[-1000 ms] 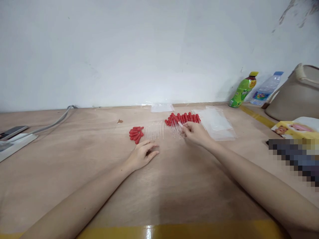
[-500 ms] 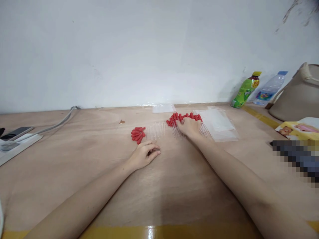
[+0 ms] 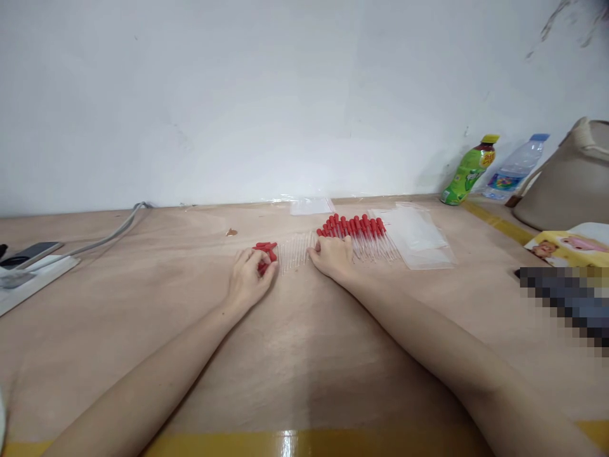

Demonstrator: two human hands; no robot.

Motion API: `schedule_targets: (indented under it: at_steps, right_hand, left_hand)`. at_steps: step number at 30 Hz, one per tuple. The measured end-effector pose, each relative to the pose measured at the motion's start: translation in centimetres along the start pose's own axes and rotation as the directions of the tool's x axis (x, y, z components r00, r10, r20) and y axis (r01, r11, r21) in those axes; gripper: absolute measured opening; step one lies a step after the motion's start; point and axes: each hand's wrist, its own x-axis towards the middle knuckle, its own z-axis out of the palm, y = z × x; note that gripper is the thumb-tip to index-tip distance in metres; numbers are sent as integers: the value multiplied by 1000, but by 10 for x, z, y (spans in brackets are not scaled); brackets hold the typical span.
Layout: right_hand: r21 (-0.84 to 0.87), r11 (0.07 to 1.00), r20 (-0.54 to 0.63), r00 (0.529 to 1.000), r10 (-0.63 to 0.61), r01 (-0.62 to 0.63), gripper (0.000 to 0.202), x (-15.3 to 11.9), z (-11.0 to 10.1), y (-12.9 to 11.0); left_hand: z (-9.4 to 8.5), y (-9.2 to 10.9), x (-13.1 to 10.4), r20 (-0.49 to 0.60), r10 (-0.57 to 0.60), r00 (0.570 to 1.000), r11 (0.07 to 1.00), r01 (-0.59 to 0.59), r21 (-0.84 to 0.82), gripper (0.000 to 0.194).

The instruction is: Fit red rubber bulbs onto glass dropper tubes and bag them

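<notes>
1. Head view, left hand: the left hand (image 3: 250, 276) has moved from the worktop (image 3: 276, 355) in front of the loose red bulbs (image 3: 265, 245) onto the bulbs themselves. Its fingers curl narrowly over them; I cannot tell whether one is gripped.
2. Head view, right hand: the right hand (image 3: 333, 257) has left the row of red-topped droppers (image 3: 366, 225) and is now at the right end of the clear tubes (image 3: 294, 249). Its fingers bend downward, tips partly hidden, so I cannot tell whether it holds a tube.
3. Head view, pieces: all lie towards the worktop's far edge: bulbs leftmost, tubes in the middle, droppers on the right beside the plastic bags (image 3: 423, 235). The droppers' red tops are now uncovered.
4. Head view, meaning: both hands appear to have turned to separate parts, one kind each. Judging by what lies loose, the work looks unfinished.
</notes>
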Motion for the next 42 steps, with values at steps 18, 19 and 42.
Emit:
schedule_targets:
  at_steps: [18, 19, 42]
  right_hand:
    - [304, 908, 14, 952, -307, 289, 15, -70, -45, 55]
    - [314, 908, 25, 954, -300, 278, 15, -69, -46, 56]
    - [343, 915, -76, 977, -199, 213, 16, -73, -46, 47]
  left_hand:
    - [-1, -15, 7, 41, -103, 994, 988, 97, 124, 15]
    - [-1, -15, 7, 50, -105, 993, 988, 98, 122, 15]
    - [0, 4, 0, -55, 163, 985, 982, -157, 101, 25]
